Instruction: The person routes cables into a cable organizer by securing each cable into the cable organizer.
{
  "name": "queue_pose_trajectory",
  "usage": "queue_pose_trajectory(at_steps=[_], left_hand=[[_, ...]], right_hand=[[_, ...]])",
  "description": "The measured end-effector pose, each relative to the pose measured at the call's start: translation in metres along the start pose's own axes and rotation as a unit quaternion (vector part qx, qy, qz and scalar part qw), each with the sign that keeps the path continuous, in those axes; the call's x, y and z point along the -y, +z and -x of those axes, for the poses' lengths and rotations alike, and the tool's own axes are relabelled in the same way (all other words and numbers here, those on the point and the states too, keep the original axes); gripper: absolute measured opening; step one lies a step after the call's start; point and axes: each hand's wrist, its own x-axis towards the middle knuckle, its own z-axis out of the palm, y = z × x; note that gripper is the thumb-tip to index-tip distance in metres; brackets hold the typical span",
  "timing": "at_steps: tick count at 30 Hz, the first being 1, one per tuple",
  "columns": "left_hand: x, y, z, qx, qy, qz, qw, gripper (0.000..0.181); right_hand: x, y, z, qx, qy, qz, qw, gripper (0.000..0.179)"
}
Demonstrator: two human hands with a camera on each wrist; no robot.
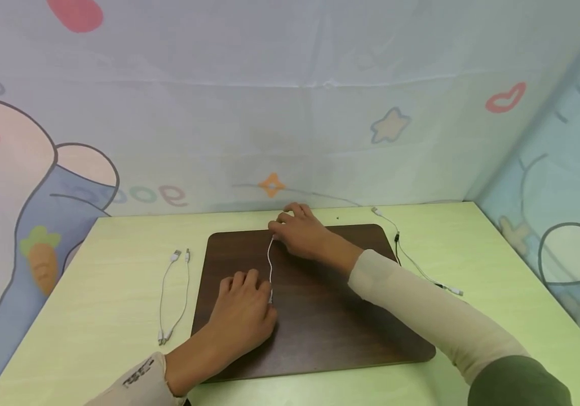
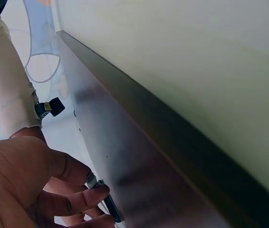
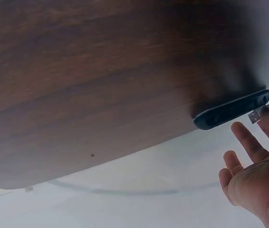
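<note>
A short white USB cable [image 1: 270, 262] runs over the dark brown board [image 1: 320, 316] between my two hands. My left hand [image 1: 244, 307] pinches its near end; in the left wrist view a small metal connector [image 2: 91, 180] shows between thumb and forefinger. At the board's far edge, my right hand [image 1: 300, 232] pinches the other end, with the metal USB plug [image 3: 254, 117] sticking out beside the fingertips. Its remaining fingers are spread apart. Close by on the board lies a black oblong object [image 3: 232, 111], hidden behind the hand in the head view.
Two white cables [image 1: 161, 293] lie on the pale table [image 1: 92, 316] left of the board. Beyond the board's right edge lies a white cable [image 1: 414, 260] with black ties. A printed cloth [image 1: 249, 124] hangs behind the table and along its sides.
</note>
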Motion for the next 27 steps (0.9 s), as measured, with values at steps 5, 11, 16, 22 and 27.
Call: queue_pose_trajectory(at_steps=[5,11,16,22,27], left_hand=[[-0.004,0.001,-0.004,0.021,-0.002,0.011,0.9997,0.015],[-0.007,0.003,-0.007,0.022,0.000,0.012,0.9997,0.010],[-0.010,0.006,-0.010,0.020,0.003,0.009,0.9998,0.013],[-0.014,0.007,-0.015,0.024,0.004,0.011,0.9996,0.013],[-0.018,0.008,-0.019,0.034,0.006,0.005,0.9994,0.013]], right_hand=[[-0.004,0.000,0.005,-0.007,-0.001,0.009,0.9999,0.020],[-0.010,0.002,0.010,-0.013,0.003,0.008,0.9999,0.018],[-0.014,0.004,0.013,-0.026,0.001,0.010,0.9996,0.017],[-0.018,0.006,0.015,-0.031,0.001,0.012,0.9994,0.017],[-0.023,0.007,0.017,-0.024,0.008,0.010,0.9996,0.018]])
